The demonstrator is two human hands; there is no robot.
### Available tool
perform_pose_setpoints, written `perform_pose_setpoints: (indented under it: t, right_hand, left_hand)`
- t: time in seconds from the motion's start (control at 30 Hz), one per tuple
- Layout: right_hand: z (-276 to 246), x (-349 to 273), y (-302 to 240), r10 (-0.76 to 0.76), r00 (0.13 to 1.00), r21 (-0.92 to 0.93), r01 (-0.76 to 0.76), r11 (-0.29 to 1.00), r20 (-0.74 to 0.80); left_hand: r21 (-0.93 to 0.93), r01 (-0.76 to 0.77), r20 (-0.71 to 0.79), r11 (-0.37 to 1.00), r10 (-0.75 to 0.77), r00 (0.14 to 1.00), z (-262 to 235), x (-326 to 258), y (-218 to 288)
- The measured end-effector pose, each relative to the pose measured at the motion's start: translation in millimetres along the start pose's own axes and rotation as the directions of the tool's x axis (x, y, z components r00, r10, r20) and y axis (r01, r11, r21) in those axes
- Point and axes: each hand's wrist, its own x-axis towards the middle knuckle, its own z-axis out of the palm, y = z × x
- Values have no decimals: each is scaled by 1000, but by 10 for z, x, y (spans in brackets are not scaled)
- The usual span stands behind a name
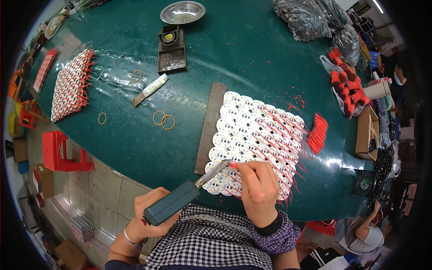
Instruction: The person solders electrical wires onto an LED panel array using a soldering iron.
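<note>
My left hand [150,208] is wrapped round the handle of a dark green soldering gun [173,201]. Its grey tip touches, or nearly touches, a panel of round white LED circuit boards [234,139] lying on the green table. Right by that tip, my right hand [259,189] pinches a short red wire [233,165], mostly hidden by the fingers. Rows of red wires [276,130] stick out across the panel's right part. Along the panel's left side lies a flat brown bar [211,121]. A bundle of loose red wires [317,133] rests just right of the panel.
Beyond lie a tool with a wrapped handle [151,90], rubber bands [168,122], a black stand [172,49] and a metal bowl [182,12]. Wired panels [72,85] lie far left. Bagged red bundles [348,87] and a carton [367,133] line the right. Another person [360,234] sits lower right.
</note>
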Motion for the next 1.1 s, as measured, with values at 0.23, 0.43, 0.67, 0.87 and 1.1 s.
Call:
perform_pose_setpoints:
  t: [0.23,0.43,0.67,0.87,1.1]
  right_hand:
    - [-6,1,-12,10,1000,11,-10,1000,5]
    - [-9,-5,-3,15,1000,2,-15,1000,9]
    - [-3,-11,-5,14,1000,18,-14,1000,7]
    - [-3,-1,2,16,1000,15,-16,1000,4]
    - [-6,18,-12,14,1000,16,-14,1000,6]
  left_hand:
    - [38,-66,-29,997,67,997,4,-18,-3]
    - [-2,-49,-54,999,49,997,23,9,11]
    - [0,-17,-21,1000,17,1000,29,25,7]
    - [-3,-25,-10,1000,25,1000,20,30,-5]
    - [32,-69,-51,997,70,996,-8,-17,-21]
